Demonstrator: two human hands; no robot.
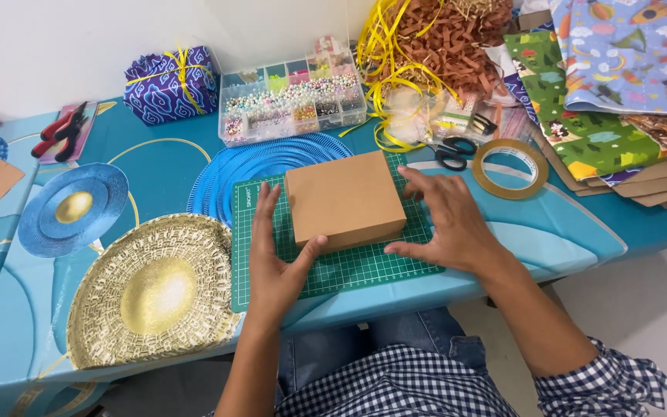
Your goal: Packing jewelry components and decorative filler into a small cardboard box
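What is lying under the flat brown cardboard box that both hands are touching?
The flat brown cardboard box lies on a green gridded cutting mat, on the blue patterned tablecloth. The mat's middle is covered, and so is the box's inside.

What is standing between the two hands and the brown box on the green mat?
Nothing visible does. The left hand already touches the brown cardboard box at its left side, and the right hand rests against its right side. The box lies flat on the green cutting mat, with nothing on top of it.
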